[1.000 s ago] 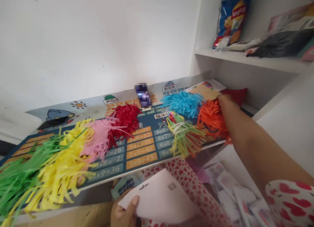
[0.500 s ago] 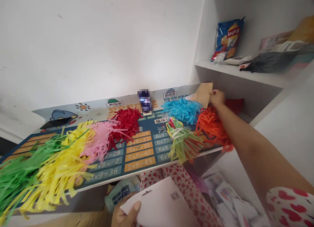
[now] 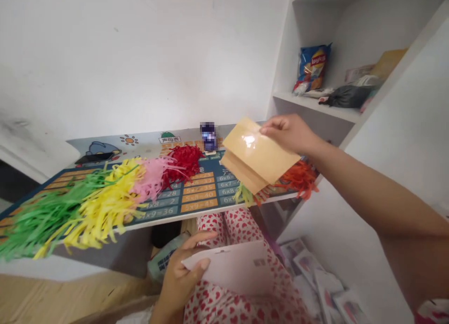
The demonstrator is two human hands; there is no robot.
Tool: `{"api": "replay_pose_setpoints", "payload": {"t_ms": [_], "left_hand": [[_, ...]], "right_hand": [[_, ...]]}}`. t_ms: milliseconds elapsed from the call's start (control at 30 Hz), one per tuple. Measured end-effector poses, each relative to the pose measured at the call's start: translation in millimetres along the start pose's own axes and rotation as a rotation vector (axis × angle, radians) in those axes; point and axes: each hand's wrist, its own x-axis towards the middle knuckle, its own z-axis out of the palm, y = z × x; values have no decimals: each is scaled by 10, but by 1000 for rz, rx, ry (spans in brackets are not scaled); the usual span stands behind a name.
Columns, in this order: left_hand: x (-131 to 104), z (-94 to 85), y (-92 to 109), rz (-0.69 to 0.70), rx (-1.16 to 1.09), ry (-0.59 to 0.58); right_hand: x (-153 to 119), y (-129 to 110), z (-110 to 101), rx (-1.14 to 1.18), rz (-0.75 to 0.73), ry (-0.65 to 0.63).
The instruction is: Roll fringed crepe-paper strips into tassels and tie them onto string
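Over the lap, my left hand [image 3: 187, 272] pinches the left end of a white card [image 3: 235, 268] that has a small slot near its top edge. Above the right part of the desk, my right hand [image 3: 291, 132] grips a tan paper envelope [image 3: 261, 151] by its upper right edge. The envelope is tilted, with its flap side low, and hides much of a light green paper-strip bundle [image 3: 243, 195]. Orange-red paper strips [image 3: 301, 179] lie just beneath my right hand.
Green [image 3: 59, 212], yellow [image 3: 105, 202], pink [image 3: 150, 176] and red [image 3: 184, 162] paper strips lie on the printed desk mat [image 3: 199, 188]. A dark phone rests at the back left. Right shelves [image 3: 315, 102] hold a chip bag [image 3: 312, 69]; flat packets [image 3: 315, 277] lie below.
My right hand has brought the tan envelope from the desk's back right corner toward the middle and nearer to me. My left hand still holds the white card, its fingers now more visible.
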Motion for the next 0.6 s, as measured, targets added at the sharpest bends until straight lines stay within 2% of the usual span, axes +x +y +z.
{"api": "replay_pose_setpoints", "payload": {"t_ms": [133,233,333,400,467,533,600], "left_hand": [[-67,-2,111,31,-22,-3],[-103,-81,179,47,-55,92],[-115,-135,285,66,-131,171],[-97,-122,338,45,-152,153],[-74,-85,341,-3,-112,82],[-77,-54,291,-56,-48,26],[-119,-57,216,-86,5,41]], "right_hand": [[-358,-240,236,-11,-101,-189],[-474,-293,376,-49,-286,-455],[-559,-364,550,-157,-411,-699],[-620,-440,697,-205,-480,-790],[-674,-523,845,-194,-534,-875],[-702,-586,960,-152,-556,-953],[-695,-608,1023,-120,-532,-1016]]}}
